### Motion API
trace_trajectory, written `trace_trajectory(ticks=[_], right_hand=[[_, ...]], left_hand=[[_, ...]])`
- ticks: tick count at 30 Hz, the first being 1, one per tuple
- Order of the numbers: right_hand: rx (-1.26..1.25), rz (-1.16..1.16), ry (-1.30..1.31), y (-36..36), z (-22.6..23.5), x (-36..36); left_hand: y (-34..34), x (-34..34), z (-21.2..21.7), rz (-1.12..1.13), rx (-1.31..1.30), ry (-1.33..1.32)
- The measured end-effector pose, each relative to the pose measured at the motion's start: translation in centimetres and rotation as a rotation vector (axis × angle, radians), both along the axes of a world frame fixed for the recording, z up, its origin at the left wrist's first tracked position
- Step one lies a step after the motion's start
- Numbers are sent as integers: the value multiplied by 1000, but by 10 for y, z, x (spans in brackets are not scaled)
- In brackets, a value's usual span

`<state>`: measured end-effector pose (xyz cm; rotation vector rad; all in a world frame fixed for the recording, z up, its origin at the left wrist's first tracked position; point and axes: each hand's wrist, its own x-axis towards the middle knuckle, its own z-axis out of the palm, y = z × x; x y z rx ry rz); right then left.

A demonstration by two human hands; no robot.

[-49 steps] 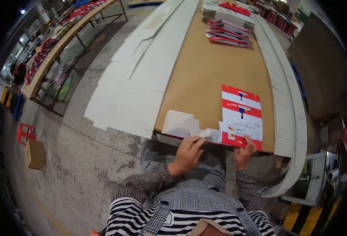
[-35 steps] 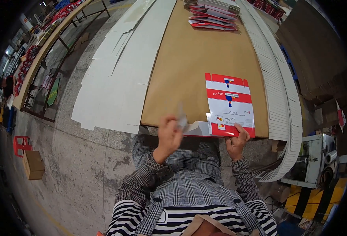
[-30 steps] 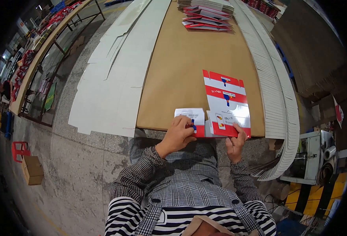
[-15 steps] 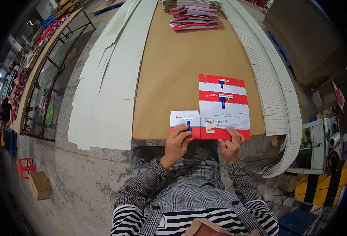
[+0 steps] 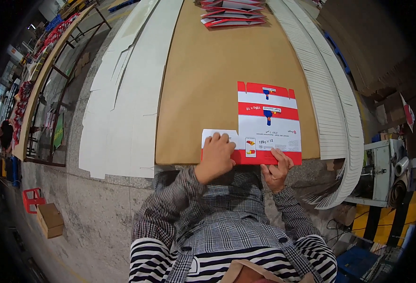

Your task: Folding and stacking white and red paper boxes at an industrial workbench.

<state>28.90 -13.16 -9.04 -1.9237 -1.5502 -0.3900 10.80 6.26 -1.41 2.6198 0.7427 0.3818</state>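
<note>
A red and white printed carton (image 5: 288, 129) lies flattened near the table's front edge, its main panel turned away from me. At its lower left a smaller white and red flap (image 5: 221, 133) sticks out. My left hand (image 5: 217, 158) rests on this flap from above, fingers spread and bent, covering much of its print. At the carton's near right edge, my right hand (image 5: 277, 172) grips it, with fingers on top and the rest of the hand below the table edge.
Folded red and white cartons (image 5: 234, 13) are stacked at the table's far end. White cardboard sheets (image 5: 118, 118) line the left side, and a long row of overlapping white sheets (image 5: 321, 104) runs along the right. A red stool (image 5: 32, 200) and brown box (image 5: 50, 220) stand on the floor.
My left hand has shifted from pinching the flap's near edge to lying over its top, hiding the print. My right hand keeps its grip. The view has shifted slightly.
</note>
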Motion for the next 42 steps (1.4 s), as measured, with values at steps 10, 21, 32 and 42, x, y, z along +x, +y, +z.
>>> trace_trajectory(ticks=[10,21,32,42], right_hand=[[-53,12,85,11,21,-8],[173,-140,1733,26,23,-87],[-398,312,1436,195,53,235],[-143,-282,1149,614,13,271]], left_hand=[[35,47,-59,305,-38,-92],[-38,14,-38,101,-368,-313],[42,-70,-53,366,-160,-586],[55,-68,-44,398,-149,-447]])
